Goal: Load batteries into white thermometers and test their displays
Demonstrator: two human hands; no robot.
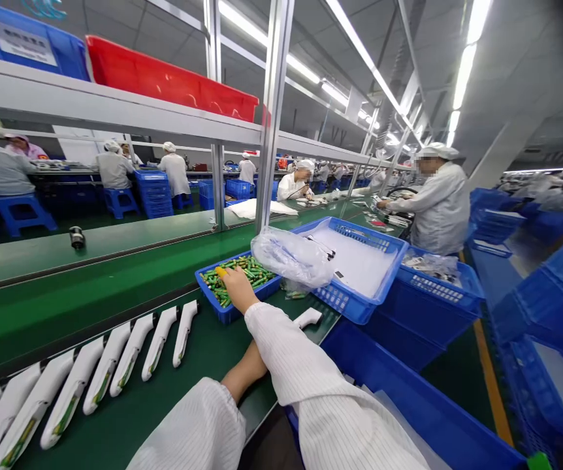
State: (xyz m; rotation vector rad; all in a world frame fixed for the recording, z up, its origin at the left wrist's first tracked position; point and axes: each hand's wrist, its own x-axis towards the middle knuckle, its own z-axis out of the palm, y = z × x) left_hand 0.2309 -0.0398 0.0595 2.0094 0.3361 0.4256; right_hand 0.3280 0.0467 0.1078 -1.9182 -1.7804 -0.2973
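Note:
My right hand (236, 287) reaches over a blue bin (223, 314) of small green batteries (257, 269). A yellow cover sits on one outstretched fingertip that touches the batteries; the other fingers are partly hidden. My left forearm passes under the right sleeve, so only the wrist of my left hand (248, 371) shows and its fingers are hidden. Just beyond that sleeve a white handle-shaped housing (309, 317) sticks out; whether the left hand holds it cannot be seen. On the left, several similar white housings (154, 343) lie in a slanted row, some with green batteries inside.
A clear plastic bag (291, 254) hangs over a large blue basket (360, 307) right of the battery bin. A metal post (274, 117) rises behind. Above runs a shelf with a red bin (174, 78). A co-worker (441, 202) stands at the right; a dark cylindrical object (76, 237) stands left.

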